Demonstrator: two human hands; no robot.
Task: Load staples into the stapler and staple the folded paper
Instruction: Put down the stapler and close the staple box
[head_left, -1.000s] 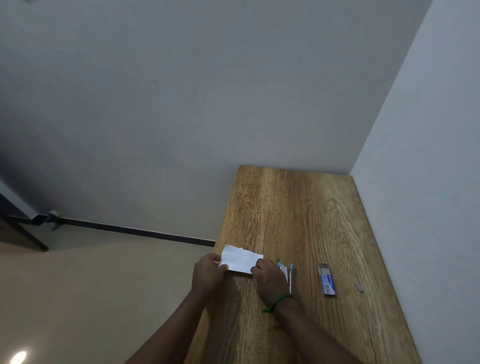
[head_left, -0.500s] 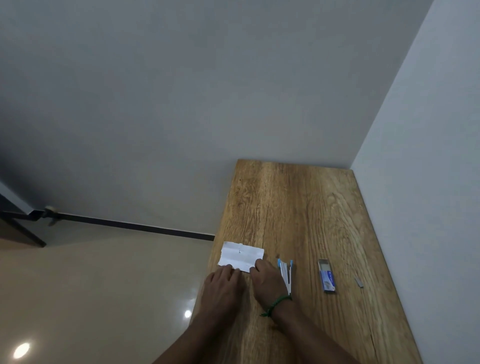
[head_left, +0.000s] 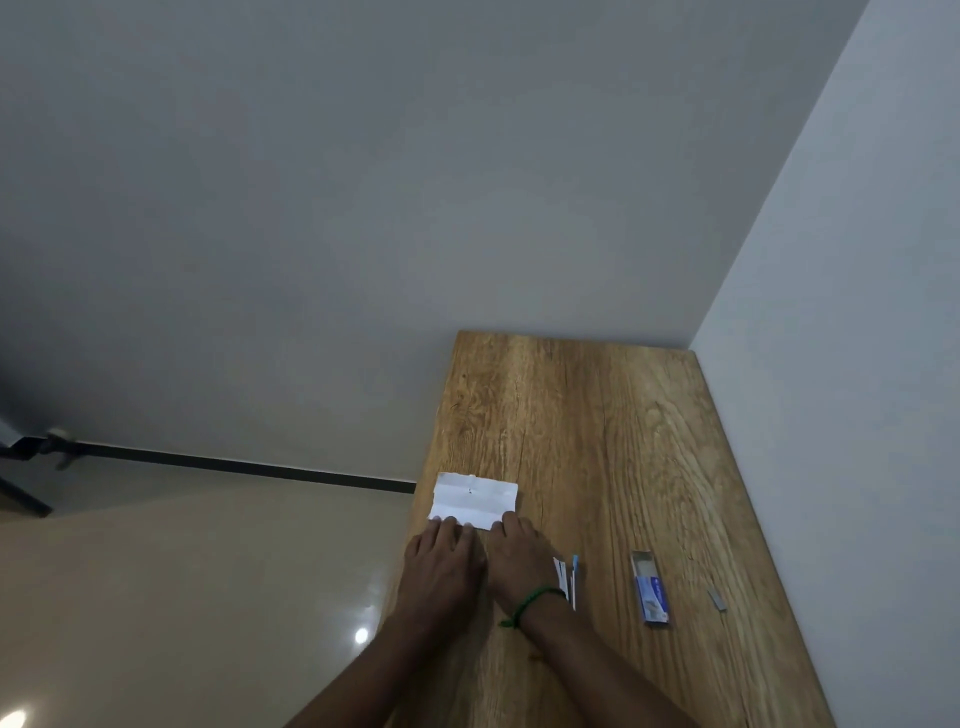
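Observation:
A folded white paper (head_left: 475, 496) lies flat on the wooden table (head_left: 597, 415), close to its left edge, with a small dark mark near its top. My left hand (head_left: 441, 564) and my right hand (head_left: 522, 558) lie palm down side by side, and their fingertips rest on the paper's near edge. A white and blue stapler (head_left: 569, 579) lies on the table just right of my right wrist, partly hidden by it. My right wrist wears a green band.
A small blue staple box (head_left: 649, 590) with its tray slid out lies right of the stapler. A short loose strip of staples (head_left: 717, 599) lies further right. Walls close off the table's far end and right side. The floor drops off beyond the left edge.
The paper was held up at both ends a second ago. It now lies flat on the table, and both hands have come down flat behind it.

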